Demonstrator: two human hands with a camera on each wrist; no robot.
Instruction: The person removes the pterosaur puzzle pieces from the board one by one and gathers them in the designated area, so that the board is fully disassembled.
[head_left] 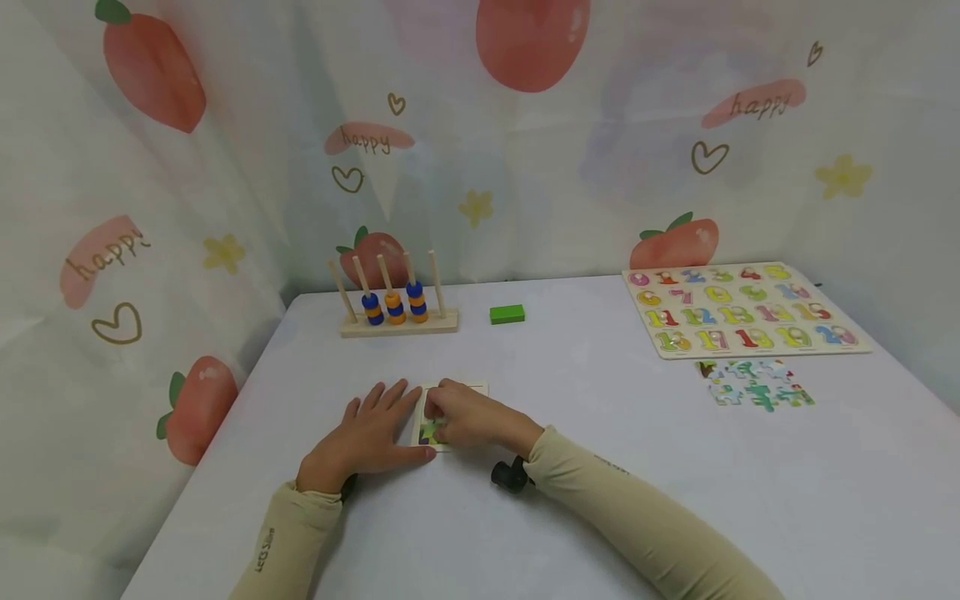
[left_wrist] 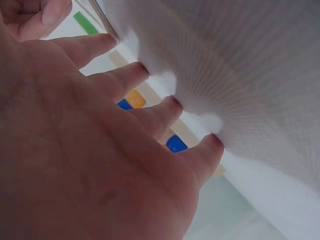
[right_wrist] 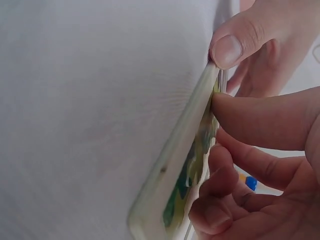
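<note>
A small framed jigsaw puzzle (head_left: 472, 388) with a pale rim and a green picture lies flat on the table. My left hand (head_left: 367, 435) rests palm down at its left side, fingers spread and straight. Its thumb (right_wrist: 227, 51) touches a corner of the frame in the right wrist view. Over the puzzle is my right hand (head_left: 471, 415), with thumb and index fingertips on the picture (right_wrist: 187, 172) and the other fingers curled. Whether a piece sits between those fingertips is hidden.
Behind the puzzle stand a wooden bead abacus (head_left: 399, 323) and a green block (head_left: 507, 314). A number board (head_left: 750, 310) lies at the back right, with several loose jigsaw pieces (head_left: 756, 385) in front of it. A patterned curtain (head_left: 570, 167) hangs behind the table.
</note>
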